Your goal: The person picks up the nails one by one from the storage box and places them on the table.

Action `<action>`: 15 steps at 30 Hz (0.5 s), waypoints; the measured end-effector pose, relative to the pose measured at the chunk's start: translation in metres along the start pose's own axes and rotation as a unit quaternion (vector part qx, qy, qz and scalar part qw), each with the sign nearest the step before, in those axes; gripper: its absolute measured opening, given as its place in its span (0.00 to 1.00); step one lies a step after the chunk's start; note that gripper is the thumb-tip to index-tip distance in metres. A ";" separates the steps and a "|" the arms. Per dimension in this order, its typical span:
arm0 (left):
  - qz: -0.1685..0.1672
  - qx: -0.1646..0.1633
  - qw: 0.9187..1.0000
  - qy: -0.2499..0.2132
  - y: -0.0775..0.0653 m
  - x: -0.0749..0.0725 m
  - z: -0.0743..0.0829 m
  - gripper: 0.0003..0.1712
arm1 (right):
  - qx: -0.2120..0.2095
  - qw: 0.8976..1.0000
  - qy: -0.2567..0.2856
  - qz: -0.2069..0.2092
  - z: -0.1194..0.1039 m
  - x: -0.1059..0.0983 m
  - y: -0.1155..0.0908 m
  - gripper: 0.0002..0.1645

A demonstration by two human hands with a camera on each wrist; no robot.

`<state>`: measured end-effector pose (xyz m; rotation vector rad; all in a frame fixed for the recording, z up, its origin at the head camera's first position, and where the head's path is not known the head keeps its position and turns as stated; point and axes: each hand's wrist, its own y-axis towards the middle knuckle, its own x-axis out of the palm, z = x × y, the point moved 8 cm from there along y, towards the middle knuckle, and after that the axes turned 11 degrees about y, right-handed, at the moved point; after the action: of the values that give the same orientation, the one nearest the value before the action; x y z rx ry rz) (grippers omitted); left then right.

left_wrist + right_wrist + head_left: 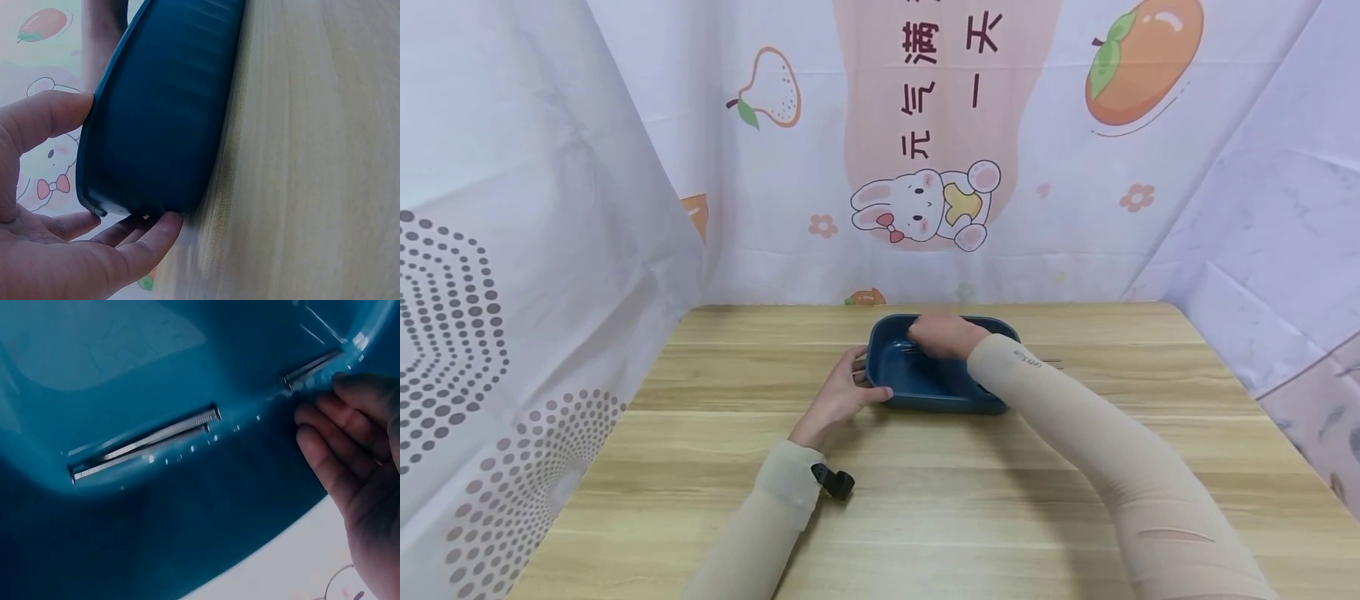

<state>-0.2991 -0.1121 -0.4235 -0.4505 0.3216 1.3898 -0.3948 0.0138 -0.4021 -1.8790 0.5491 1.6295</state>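
A dark blue rectangular dish [943, 405] with rounded corners sits on the wooden table. My left hand [841, 396] grips its left end, the thumb [59, 115] on the rim and the other fingers against the end wall. Inside the dish is my right hand [949, 335], blurred in the head view. Its fingers [328, 459] are loosely bent, with nothing showing between them. Metal nails [150, 442] lie along the foot of the dish's far wall. More nails [312, 367] lie close to my right fingertips.
A few thin dark lines [1054, 363], like slender nails, show on the table just right of the dish. A printed curtain [797, 267] hangs behind the table's back edge [775, 306]. Draped cloth also stands on both sides.
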 end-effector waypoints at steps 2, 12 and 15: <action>-0.001 -0.002 1.000 -0.004 0.000 0.001 0.000 0.48 | 0.008 1.000 0.011 -0.011 0.000 0.005 0.001 0.07; 0.001 -0.010 1.000 -0.006 0.001 0.001 -0.003 0.48 | 0.008 1.000 0.016 -0.007 -0.003 0.009 0.000 0.07; 0.001 -0.010 1.000 -0.008 0.001 0.002 -0.003 0.49 | 0.001 1.000 0.010 -0.005 -0.003 0.012 0.001 0.08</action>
<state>-0.3000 -0.1122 -0.4273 -0.4559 0.2941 1.3983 -0.3916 0.0117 -0.4137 -1.8945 0.5484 1.6043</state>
